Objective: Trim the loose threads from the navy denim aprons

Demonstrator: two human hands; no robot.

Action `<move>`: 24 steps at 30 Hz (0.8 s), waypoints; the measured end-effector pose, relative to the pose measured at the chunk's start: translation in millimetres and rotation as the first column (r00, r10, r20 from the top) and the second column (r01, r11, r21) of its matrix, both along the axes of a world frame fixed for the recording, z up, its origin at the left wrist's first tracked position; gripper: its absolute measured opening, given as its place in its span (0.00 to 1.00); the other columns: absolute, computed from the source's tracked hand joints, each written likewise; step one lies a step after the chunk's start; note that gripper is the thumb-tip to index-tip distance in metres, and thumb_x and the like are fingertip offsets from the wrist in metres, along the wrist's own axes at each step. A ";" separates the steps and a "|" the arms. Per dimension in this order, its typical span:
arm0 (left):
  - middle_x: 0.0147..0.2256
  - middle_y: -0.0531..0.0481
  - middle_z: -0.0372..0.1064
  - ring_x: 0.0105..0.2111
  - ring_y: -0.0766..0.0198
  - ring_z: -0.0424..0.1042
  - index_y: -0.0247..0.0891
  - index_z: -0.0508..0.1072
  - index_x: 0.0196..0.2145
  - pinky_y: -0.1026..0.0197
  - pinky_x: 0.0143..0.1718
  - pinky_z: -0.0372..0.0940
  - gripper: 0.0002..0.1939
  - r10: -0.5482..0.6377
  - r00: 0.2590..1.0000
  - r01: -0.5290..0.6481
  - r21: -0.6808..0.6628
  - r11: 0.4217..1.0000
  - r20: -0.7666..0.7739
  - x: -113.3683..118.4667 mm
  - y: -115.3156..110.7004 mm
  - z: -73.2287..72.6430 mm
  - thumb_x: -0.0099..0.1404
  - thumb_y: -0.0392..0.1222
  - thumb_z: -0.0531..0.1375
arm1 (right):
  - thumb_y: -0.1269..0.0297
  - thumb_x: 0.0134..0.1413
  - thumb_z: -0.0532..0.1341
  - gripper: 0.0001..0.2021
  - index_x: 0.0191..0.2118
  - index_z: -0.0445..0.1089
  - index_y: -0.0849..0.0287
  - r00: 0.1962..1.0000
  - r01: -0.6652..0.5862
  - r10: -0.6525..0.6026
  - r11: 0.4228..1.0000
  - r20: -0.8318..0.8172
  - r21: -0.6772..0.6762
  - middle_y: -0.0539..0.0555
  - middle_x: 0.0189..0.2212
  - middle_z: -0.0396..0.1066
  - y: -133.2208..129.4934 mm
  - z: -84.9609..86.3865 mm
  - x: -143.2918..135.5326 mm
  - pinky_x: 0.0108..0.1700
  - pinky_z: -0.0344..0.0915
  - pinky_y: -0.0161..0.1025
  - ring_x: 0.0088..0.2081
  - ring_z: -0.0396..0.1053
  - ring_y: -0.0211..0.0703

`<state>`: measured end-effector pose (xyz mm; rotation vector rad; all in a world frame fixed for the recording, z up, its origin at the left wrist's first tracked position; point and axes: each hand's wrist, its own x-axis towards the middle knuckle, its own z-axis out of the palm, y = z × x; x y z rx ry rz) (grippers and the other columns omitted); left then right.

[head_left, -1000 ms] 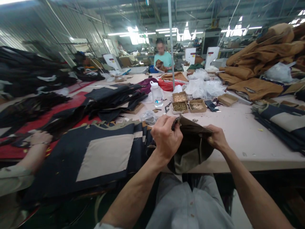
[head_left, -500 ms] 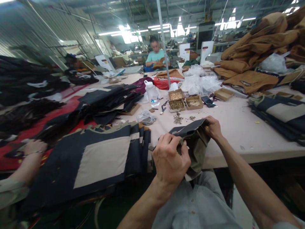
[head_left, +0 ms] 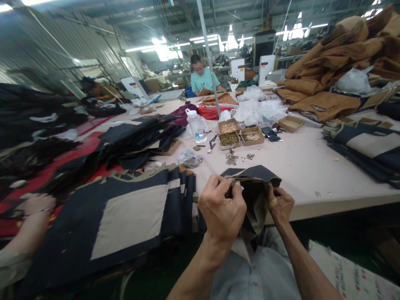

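Note:
Between my hands hangs a dark navy and olive fabric piece (head_left: 258, 200), over the table's front edge and my lap. My left hand (head_left: 221, 206) pinches its left edge between thumb and fingers, near a small pale spot I cannot make out. My right hand (head_left: 280, 203), with a tan band around a finger, grips the right edge. Left of them lies a stack of navy panels (head_left: 79, 216) with a beige patch (head_left: 131, 218). Small metal rings (head_left: 231, 157) lie loose on the table beyond the fabric.
Open boxes of metal parts (head_left: 229, 140), a clear jug (head_left: 196, 127) and plastic bags (head_left: 259, 111) stand farther back. Brown garments (head_left: 337, 62) pile at right, above navy pieces (head_left: 368, 146). Another person's hand (head_left: 39, 204) is at far left; a person in teal (head_left: 203, 79) sits opposite.
My right hand has moved down and now grips the fabric with its fingers lower. The fabric's top edge has opened out flatter. The view has shifted slightly.

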<state>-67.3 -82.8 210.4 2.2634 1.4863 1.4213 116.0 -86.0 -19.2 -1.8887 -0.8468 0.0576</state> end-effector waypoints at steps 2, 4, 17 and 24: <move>0.29 0.49 0.68 0.30 0.65 0.68 0.37 0.79 0.31 0.62 0.31 0.63 0.05 -0.003 0.998 -0.003 0.089 0.996 0.067 1.9 0.5 1.7 0.64 0.35 0.63 | 0.44 0.62 0.57 0.23 0.39 0.77 0.61 0.999 -0.034 0.034 0.997 0.005 0.064 0.60 0.34 0.75 4.4 3.1 1.3 0.37 0.64 0.42 0.32 0.70 0.49; 0.30 0.49 0.69 0.31 0.65 0.69 0.36 0.79 0.35 0.62 0.33 0.65 0.03 0.009 0.988 -0.044 0.226 0.973 0.156 3.0 -0.5 3.7 0.63 0.34 0.64 | 0.45 0.63 0.57 0.23 0.43 0.77 0.60 0.988 -0.151 0.151 0.986 0.008 0.068 0.61 0.39 0.75 10.9 4.5 6.4 0.40 0.67 0.43 0.37 0.72 0.51; 0.34 0.46 0.71 0.35 0.63 0.72 0.37 0.80 0.40 0.59 0.39 0.69 0.07 0.012 0.992 -0.053 0.329 0.943 0.127 -6.4 14.2 -10.4 0.63 0.35 0.65 | 0.52 0.62 0.56 0.19 0.51 0.75 0.55 0.830 -0.558 0.558 0.829 0.023 0.033 0.60 0.50 0.72 37.2 -11.5 -2.2 0.49 0.70 0.47 0.48 0.71 0.53; 0.34 0.46 0.72 0.36 0.63 0.73 0.36 0.80 0.39 0.59 0.40 0.69 0.06 0.112 0.979 -0.160 0.305 0.939 0.168 -18.6 24.0 -10.5 0.64 0.37 0.65 | 0.52 0.53 0.61 0.26 0.55 0.68 0.62 0.923 -0.383 0.382 0.923 -0.047 -0.021 0.62 0.43 0.75 55.2 -29.4 20.9 0.48 0.68 0.51 0.44 0.71 0.56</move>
